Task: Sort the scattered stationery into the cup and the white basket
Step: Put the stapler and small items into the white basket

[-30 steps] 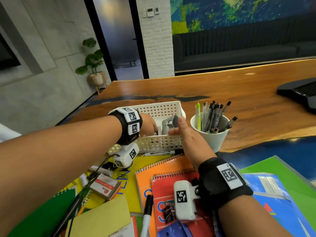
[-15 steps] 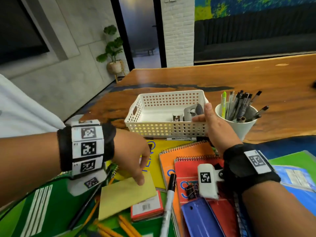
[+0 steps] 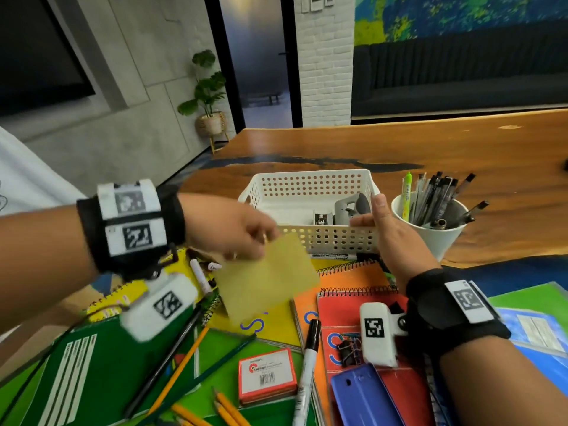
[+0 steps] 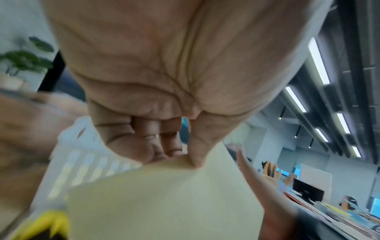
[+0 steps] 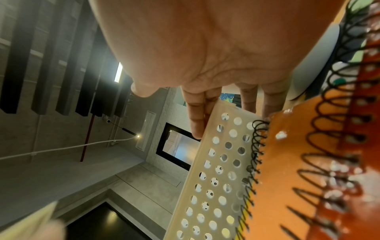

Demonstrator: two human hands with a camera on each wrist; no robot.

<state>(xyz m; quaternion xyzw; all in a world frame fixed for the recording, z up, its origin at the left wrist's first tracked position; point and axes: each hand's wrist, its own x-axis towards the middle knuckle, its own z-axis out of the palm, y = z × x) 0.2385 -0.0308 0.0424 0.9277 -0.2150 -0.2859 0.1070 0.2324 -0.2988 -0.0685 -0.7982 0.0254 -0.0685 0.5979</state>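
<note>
While the right hand (image 3: 388,238) grips one white basket (image 3: 307,192), the left hand (image 3: 227,227) pinches one yellow pad (image 3: 267,278)

**The Room Around the Work**

A broad wooden counter (image 3: 430,149) runs back, with a dark streak (image 3: 307,162) across its grain. Beyond its far edge a long dark sofa (image 3: 461,75) sits beneath a blue, green and yellow painting (image 3: 461,13). Left of these rises a white brick pillar (image 3: 322,72) with wall switches (image 3: 316,1) near its top, then a dark doorway (image 3: 255,56). A potted plant (image 3: 207,93) in a woven pot stands by the grey concrete wall (image 3: 138,118), which carries a dark screen (image 3: 40,56). Strip lights (image 4: 319,63) line the ceiling.
</note>
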